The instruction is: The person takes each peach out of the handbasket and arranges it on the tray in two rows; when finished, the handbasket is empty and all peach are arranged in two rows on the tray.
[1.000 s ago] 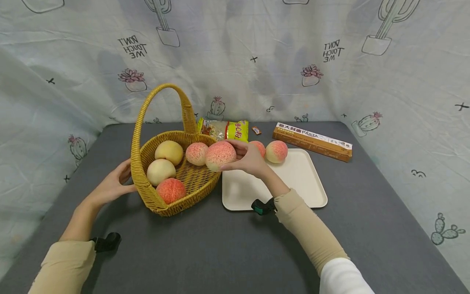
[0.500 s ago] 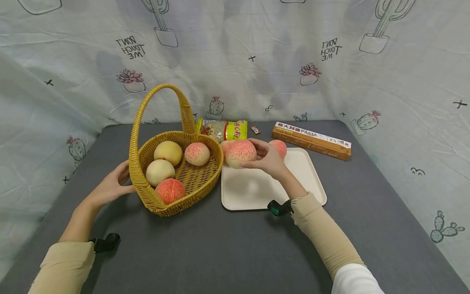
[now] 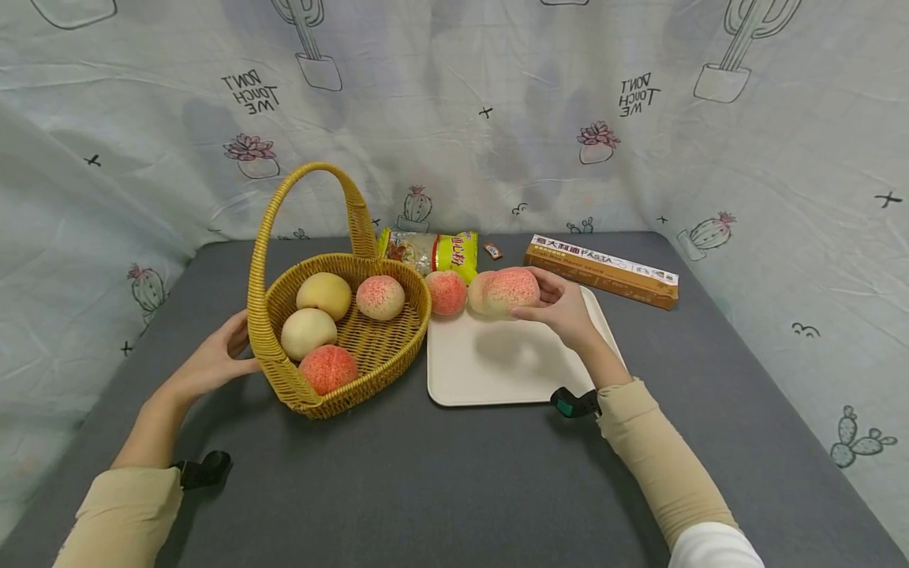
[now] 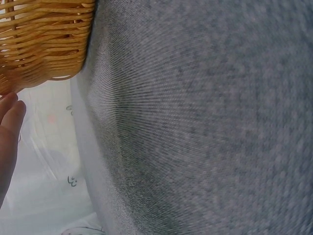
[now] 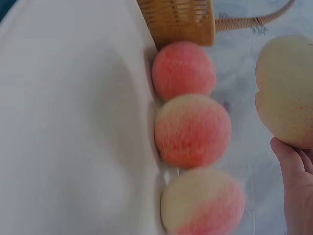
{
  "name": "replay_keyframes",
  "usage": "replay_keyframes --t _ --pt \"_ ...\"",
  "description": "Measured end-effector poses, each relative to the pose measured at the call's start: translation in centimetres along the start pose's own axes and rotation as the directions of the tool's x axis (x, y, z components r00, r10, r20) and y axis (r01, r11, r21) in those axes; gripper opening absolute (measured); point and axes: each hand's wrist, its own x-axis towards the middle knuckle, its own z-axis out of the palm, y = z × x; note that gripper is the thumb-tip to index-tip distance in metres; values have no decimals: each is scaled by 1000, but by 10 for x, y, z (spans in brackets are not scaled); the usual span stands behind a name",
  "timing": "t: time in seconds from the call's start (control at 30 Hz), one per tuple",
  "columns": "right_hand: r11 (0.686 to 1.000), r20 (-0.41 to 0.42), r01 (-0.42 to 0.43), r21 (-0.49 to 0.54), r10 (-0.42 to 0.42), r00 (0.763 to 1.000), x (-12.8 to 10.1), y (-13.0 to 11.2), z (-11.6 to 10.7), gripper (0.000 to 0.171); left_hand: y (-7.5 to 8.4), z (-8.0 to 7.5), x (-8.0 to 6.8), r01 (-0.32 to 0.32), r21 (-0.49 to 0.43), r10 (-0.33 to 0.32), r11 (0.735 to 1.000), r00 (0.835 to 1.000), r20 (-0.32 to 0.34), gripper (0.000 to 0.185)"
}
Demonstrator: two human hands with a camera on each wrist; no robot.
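My right hand (image 3: 562, 312) grips a pink and cream peach (image 3: 513, 292) above the cream tray (image 3: 490, 379). In the right wrist view the held peach (image 5: 288, 93) hangs at the right edge, clear of the tray. A row of three peaches sits along the tray's back: a pink one (image 5: 183, 70), a red-and-cream one (image 5: 193, 131) and a paler one (image 5: 203, 203). The held peach and hand hide part of that row in the head view. My left hand (image 3: 213, 359), fingers loosely spread, touches the left side of the wicker basket (image 3: 383, 371).
Inside the basket lie two pale peaches (image 3: 323, 296), a pink-topped peach (image 3: 380, 297) and a red peach (image 3: 328, 369). Behind stand a yellow noodle bag (image 3: 433, 251), a small wrapped packet (image 3: 493, 250) and a pasta box (image 3: 604, 270). The basket's tall handle (image 3: 259, 260) arches up.
My right hand has carried the peach rightward, from the basket's right rim to above the tray's back right. The peaches behind it come into view. My left hand stays at the basket.
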Motion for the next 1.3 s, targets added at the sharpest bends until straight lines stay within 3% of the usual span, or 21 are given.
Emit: replay_keyframes --t 0.6,0.83,1.03,1.3 --pt "999 -143 -34 40 40 989 -6 5 -51 72 0 0 0 0 -4 0 1000 1000 4 94" --pt "994 -280 -73 79 93 956 -2 8 -65 73 -1 -1 0 -9 -6 9 1000 1000 6 93" --pt "991 -371 -130 22 128 920 2 11 -72 72 0 -1 0 -13 -6 13 1000 1000 10 93" --pt "965 -383 -242 -104 186 905 8 25 -88 72 1 -1 0 -20 -6 20 1000 1000 11 92"
